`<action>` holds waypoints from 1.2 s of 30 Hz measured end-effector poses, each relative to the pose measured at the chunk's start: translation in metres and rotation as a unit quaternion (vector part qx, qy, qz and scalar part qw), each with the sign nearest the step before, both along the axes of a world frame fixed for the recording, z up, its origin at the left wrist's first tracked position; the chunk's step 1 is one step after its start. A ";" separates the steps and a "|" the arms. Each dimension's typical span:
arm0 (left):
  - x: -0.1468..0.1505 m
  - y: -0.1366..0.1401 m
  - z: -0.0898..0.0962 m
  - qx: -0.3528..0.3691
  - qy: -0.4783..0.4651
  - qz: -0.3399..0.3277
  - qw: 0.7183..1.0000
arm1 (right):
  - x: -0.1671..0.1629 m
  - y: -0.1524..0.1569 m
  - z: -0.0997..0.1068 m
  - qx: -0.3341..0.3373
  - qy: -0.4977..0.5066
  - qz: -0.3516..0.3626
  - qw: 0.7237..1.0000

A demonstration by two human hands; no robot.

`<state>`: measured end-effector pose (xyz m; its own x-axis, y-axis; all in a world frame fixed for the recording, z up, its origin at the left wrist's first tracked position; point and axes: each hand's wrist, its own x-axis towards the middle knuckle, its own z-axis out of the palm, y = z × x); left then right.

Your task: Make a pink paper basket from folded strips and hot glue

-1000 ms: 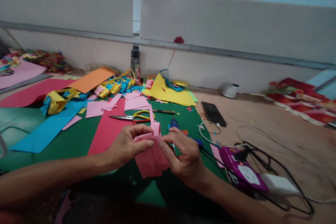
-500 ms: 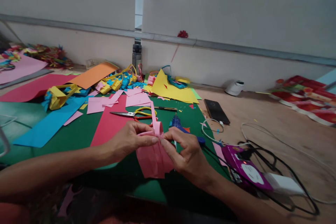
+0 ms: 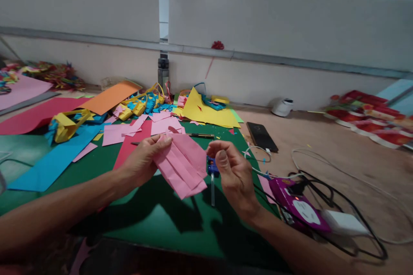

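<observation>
My left hand [image 3: 148, 154] pinches the upper left corner of a folded pink paper piece [image 3: 182, 163], thumb on top. The piece is tilted above the green mat [image 3: 142, 219], with long pleats down its front. Beside its right edge is my right hand [image 3: 235, 176], fingers loosely curled and thumb apart, with nothing visible in it. Between the paper and this hand, a blue glue gun [image 3: 212, 166] lies partly hidden, a clear glue stick [image 3: 212, 189] jutting toward me. Scissors behind my left hand are mostly covered.
Pink paper pieces [image 3: 112, 134], a blue strip [image 3: 51, 163] and yellow sheets [image 3: 206, 111] lie around the mat. Small yellow-and-blue paper baskets [image 3: 69, 124] sit at the left. On the right are a phone [image 3: 262, 136], a purple power strip [image 3: 300, 206] and looping cables.
My right hand has let go of the pink paper and moved slightly right. My left hand has turned and lifted the piece, so its pleated face now shows.
</observation>
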<state>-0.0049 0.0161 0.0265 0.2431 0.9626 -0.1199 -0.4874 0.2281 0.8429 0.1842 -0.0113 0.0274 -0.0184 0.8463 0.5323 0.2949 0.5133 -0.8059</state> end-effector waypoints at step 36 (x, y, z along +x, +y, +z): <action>-0.017 -0.010 -0.018 0.772 0.454 0.220 0.387 | 0.004 -0.010 -0.004 0.429 -0.541 -0.143 0.710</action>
<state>-0.0215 0.0063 0.0085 0.5470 -0.0188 0.8369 0.4645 -0.8249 -0.3221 0.1878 -0.0214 0.0229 -0.7011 0.2717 0.6592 0.6939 0.4729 0.5431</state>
